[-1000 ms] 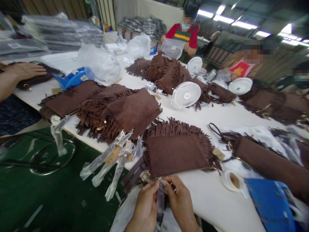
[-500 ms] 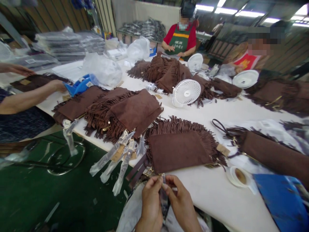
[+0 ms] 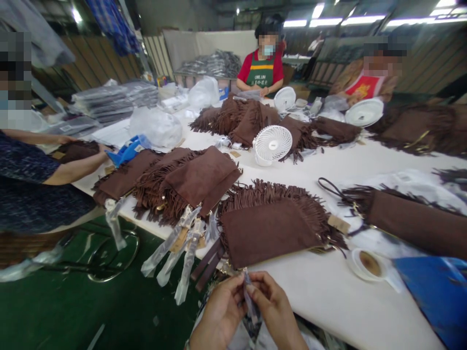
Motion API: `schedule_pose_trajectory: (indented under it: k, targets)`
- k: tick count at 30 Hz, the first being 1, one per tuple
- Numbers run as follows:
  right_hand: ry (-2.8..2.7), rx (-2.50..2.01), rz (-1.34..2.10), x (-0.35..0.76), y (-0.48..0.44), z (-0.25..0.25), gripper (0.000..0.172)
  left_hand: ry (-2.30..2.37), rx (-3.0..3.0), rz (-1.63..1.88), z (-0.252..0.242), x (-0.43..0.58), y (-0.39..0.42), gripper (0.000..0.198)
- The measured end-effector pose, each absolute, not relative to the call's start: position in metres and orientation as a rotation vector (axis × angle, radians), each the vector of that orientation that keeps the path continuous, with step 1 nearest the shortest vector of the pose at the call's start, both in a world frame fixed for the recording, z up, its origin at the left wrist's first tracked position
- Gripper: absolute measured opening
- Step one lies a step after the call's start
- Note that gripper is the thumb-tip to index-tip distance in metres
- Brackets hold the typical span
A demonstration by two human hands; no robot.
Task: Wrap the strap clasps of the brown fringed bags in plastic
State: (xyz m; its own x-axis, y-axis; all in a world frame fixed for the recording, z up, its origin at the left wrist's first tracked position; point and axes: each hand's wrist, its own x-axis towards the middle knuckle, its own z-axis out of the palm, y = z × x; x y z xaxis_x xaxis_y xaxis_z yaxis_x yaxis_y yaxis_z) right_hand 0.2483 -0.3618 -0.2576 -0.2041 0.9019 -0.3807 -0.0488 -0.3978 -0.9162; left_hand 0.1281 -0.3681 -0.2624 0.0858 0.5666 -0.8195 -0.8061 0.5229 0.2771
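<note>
Directly in front of me, a brown fringed clutch bag lies flat near the table edge. From its near corner hangs a wrist strap in a clear plastic sleeve. My left hand pinches the sleeved strap close to the bag's metal clasp. My right hand grips the same sleeve from the other side, thumb pressed against the fingers. The lower end of the sleeve dangles between my palms. Left of this bag, a stack of similar brown bags has several plastic-sleeved straps hanging over the edge.
A roll of tape and a blue object are at the right, below another brown clutch. White fans stand among bag piles. One co-worker handles a bag at left; others sit across the table.
My view has tilted slightly upward, and more of the left co-worker shows. Both my hands stay on the sleeved strap, with the left hand's fingers more spread around it.
</note>
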Motion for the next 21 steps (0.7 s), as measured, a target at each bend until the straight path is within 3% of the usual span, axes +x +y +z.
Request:
schedule_pose_trajectory:
  k: [8, 21]
  targets:
    - [-0.772, -1.337, 1.778, 0.247, -0.365, -0.255, 0.044, 0.869, -0.236, 1.048, -0.272, 0.128, -0.373, 0.014]
    - [-0.891, -1.368, 1.728, 0.251, -0.362, -0.244, 0.043, 0.673, -0.326, 0.997, -0.273, 0.128, -0.366, 0.014]
